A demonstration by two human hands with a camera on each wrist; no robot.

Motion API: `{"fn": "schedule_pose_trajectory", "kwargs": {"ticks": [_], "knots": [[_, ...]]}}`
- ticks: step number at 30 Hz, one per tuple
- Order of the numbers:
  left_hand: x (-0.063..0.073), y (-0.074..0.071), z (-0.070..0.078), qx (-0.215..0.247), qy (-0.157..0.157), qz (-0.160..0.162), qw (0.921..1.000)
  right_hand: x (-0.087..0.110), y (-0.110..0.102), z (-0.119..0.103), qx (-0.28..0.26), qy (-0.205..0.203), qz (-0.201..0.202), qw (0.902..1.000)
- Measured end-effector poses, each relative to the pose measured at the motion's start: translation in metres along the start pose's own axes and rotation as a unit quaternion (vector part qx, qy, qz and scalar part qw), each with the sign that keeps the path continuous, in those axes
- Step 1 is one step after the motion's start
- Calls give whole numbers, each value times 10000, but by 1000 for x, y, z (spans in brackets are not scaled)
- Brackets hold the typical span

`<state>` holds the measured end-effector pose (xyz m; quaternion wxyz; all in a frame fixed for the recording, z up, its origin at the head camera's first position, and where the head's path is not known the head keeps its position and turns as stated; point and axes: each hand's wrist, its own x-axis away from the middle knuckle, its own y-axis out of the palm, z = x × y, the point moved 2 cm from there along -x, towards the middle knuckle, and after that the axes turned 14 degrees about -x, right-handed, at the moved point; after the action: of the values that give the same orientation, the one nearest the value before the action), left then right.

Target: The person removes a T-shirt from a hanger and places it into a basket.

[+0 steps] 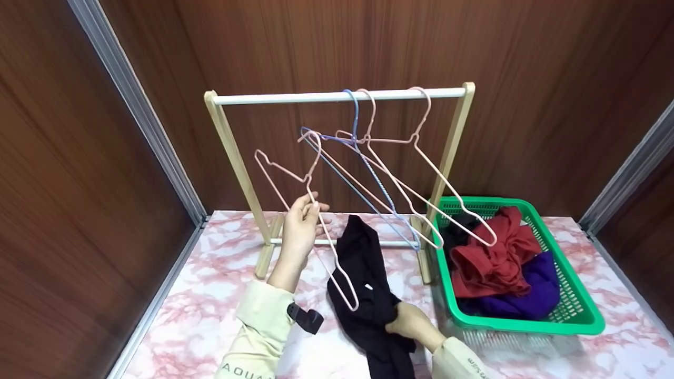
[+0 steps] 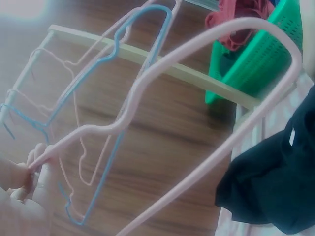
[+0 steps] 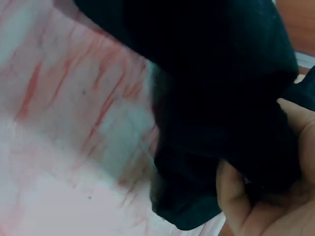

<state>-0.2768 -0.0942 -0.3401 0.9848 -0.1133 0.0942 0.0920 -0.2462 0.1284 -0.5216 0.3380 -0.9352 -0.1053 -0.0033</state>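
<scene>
My left hand (image 1: 303, 223) pinches a pink wire hanger (image 1: 337, 258) by its upper arm, just below the hook, and holds it off the rack. In the left wrist view the thumb and fingers of that hand (image 2: 34, 187) close on the hanger's wire (image 2: 133, 98). A black garment (image 1: 363, 295) lies bunched over the table, a small white label showing on it. My right hand (image 1: 413, 321) grips the garment's right side. In the right wrist view its fingers curl into the dark cloth (image 3: 221, 98). The hanger's lower end overlaps the garment in the head view.
A wooden rack with a white rail (image 1: 295, 98) stands at the back. From it hang a blue hanger (image 1: 356, 118) and two pink hangers (image 1: 421, 118). To the right, a green basket (image 1: 579, 310) holds red clothing (image 1: 495, 258), purple cloth (image 1: 539, 289) and dark cloth.
</scene>
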Motion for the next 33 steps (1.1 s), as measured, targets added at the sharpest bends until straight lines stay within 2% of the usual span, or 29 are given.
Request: {"fn": "schedule_pose_trajectory", "kwargs": {"ticks": [2, 5, 7, 9, 13, 16, 20, 25, 27, 30, 33], "knots": [[1, 1, 5, 101, 46, -55, 9999, -2, -4, 2, -312, 175, 22, 9994], [2, 2, 14, 170, 155, -107, 9997, -5, -12, 4, -1189, 457, -23, 9919], [1, 2, 19, 219, 193, -108, 9995, -8, -21, 4, -1816, 713, 55, 9808], [0, 2, 24, 220, 234, -88, 9994, -11, -33, 4, -2443, 903, 149, 9654], [-3, 2, 32, 292, 199, -120, 9993, -14, -67, 2, -3140, 1042, 484, 9425], [-7, 3, 38, 456, 164, -181, 9987, -13, -98, 3, -3427, 1046, 747, 9306], [-14, 3, 46, 706, 120, -216, 9972, -8, -137, 13, -3961, 1090, 924, 9070], [-24, 1, 55, 764, 72, -193, 9969, 0, -171, 35, -4709, 1310, 766, 8690], [-28, 2, 58, 770, 47, -169, 9969, 4, -181, 42, -4880, 1399, 723, 8585], [-32, 4, 61, 787, 24, -127, 9968, 9, -194, 48, -4985, 1434, 724, 8519], [-37, 7, 63, 772, 18, -125, 9969, 13, -206, 50, -5117, 1399, 887, 8431]]}}
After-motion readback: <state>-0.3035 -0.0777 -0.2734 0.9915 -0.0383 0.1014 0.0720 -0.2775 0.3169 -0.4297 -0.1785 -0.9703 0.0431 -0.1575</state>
